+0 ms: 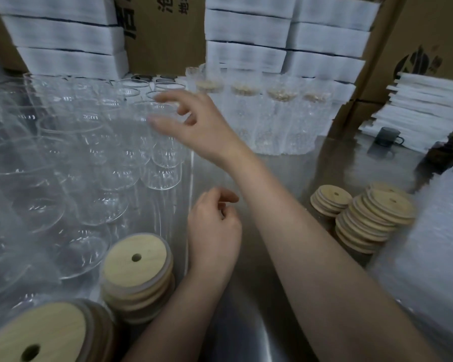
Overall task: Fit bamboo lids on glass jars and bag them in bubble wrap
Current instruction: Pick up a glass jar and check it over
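Closest of all, at the near edge of the crowd of empty glass jars (89,158), sit two piles of bamboo lids. One is a big close stack (37,333). Just behind it is a second stack (135,262). Each top lid has a small round hole. Everything stands on a shiny metal table (246,322).

Just right of the jars' near side is the left hand (215,228). Its fingers are loosely curled and I can see nothing in it. It is the hand nearer the second stack, so it looks like the one to pick up a lid.

Far to the right of the jars, well apart from them, more bamboo lids are piled up (374,215).

The right arm lies across the table, above the left hand, toward the right edge of the jars. The right hand (194,121) is spread wide and holds nothing. It is a bit blurry. It hovers at the rim of the end jar (162,165). That jar stands straight up with its mouth on top. It is just left of the hand and a little below it. I cannot tell if the fingertips touch the glass. I think this jar comes next. The hand should close on its sides and lift straight up, because other jars stand right beside it.

Right of the jars' far side stand wrapped jars (272,118) with lids on. Behind the jars are white stacked sheets (246,30) and cardboard boxes (165,35).
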Demonstrator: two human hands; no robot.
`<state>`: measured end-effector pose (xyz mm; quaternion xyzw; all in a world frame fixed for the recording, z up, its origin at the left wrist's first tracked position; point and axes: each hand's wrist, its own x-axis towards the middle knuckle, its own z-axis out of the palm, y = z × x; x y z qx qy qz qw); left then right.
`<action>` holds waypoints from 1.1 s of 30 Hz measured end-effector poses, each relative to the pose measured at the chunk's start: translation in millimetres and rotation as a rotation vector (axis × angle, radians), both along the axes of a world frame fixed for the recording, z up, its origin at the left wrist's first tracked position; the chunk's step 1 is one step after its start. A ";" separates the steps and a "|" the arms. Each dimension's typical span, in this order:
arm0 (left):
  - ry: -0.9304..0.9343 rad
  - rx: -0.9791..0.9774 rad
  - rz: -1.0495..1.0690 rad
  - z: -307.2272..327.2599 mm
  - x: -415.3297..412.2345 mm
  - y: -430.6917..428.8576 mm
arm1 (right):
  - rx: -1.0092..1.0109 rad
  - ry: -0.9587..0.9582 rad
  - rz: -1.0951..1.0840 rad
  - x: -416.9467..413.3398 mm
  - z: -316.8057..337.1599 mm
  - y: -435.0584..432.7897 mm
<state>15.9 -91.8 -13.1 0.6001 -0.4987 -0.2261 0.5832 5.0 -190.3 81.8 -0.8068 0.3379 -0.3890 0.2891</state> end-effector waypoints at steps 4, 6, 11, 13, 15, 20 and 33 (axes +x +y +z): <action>0.018 0.022 0.017 -0.2 1.8 2.0 | -0.024 0.101 -0.035 8.0 -15.2 9.3; 0.029 0.025 0.039 0.2 2.9 3.1 | -0.067 0.097 -0.076 13.4 -18.7 11.7; 0.059 0.035 0.080 2.4 4.4 2.1 | -0.155 0.095 -0.165 18.4 -25.4 13.5; 0.070 0.032 0.085 2.6 4.1 -0.1 | -0.129 0.025 -0.190 12.0 -30.7 14.5; 0.063 0.015 0.108 3.9 3.9 -0.8 | -0.095 -0.129 -0.225 3.3 -36.7 19.6; 0.015 -0.207 0.246 13.9 5.3 6.7 | -0.074 -0.597 -0.361 -25.7 -29.5 37.0; 0.158 -0.182 -0.308 18.1 -11.2 24.7 | 0.312 -0.830 -0.445 -86.6 -53.4 95.5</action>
